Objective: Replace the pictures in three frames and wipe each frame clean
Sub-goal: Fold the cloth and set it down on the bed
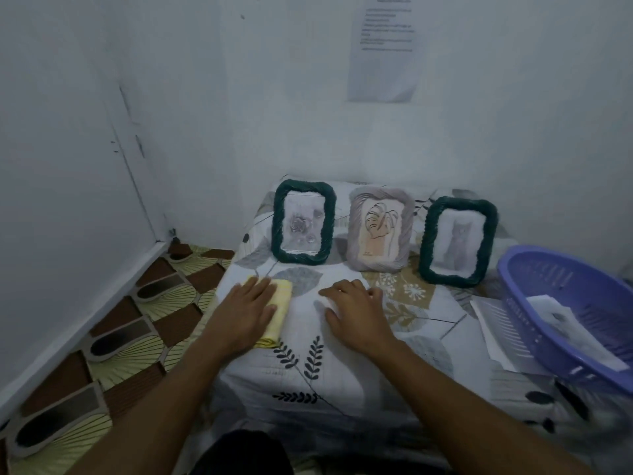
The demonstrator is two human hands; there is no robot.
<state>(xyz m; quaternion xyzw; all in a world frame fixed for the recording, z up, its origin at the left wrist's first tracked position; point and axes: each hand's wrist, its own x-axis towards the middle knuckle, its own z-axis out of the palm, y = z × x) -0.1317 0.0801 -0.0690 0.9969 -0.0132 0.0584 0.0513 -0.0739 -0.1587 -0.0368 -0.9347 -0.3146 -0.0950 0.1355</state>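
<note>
**Desk:** Where are you in the task?

**Operator:** As I read it, I'm at a wiping step or just before one. My left hand (245, 311) lies flat on the folded yellow cloth (281, 298), fingers straight and spread a little, pressing it into the bedsheet (308, 378). It isn't gripping the cloth. My right hand (352, 311) rests just beside it with the fingers loosely bent and the tips on the sheet. I can't see anything held in it.

**Desk:** And the frames?

**Operator:** All three stand upright in a row near the wall, beyond my hands and untouched. The left green frame (328, 217) holds a rose picture (303, 224). The grey frame (356, 231) in the middle has a leaf drawing, and the right green frame (426, 241) has a cat picture (460, 240). I can't tell from here whether these are the old pictures or the replacements.

**Desk:** Next move?

**Operator:** I'd gather the cloth into my fingers and take the left green frame, since it's the closest. The frames are propped on soft bedding and would likely tip under a wipe, so my right hand should steady one or lift it first. The twisted rims look as if they'll need the cloth worked into the grooves.

**Desk:** What's the room like?

**Operator:** It's dim. The sheet is white with a grey and tan leaf print. A purple plastic basket (520, 286) sits on it at my right with papers (575, 323) inside, and more sheets (489, 323) lie under its near side. The walls are white, with a printed notice (383, 46) taped up above the frames. On my left the floor (164, 323) is patterned in brown and yellow.
</note>
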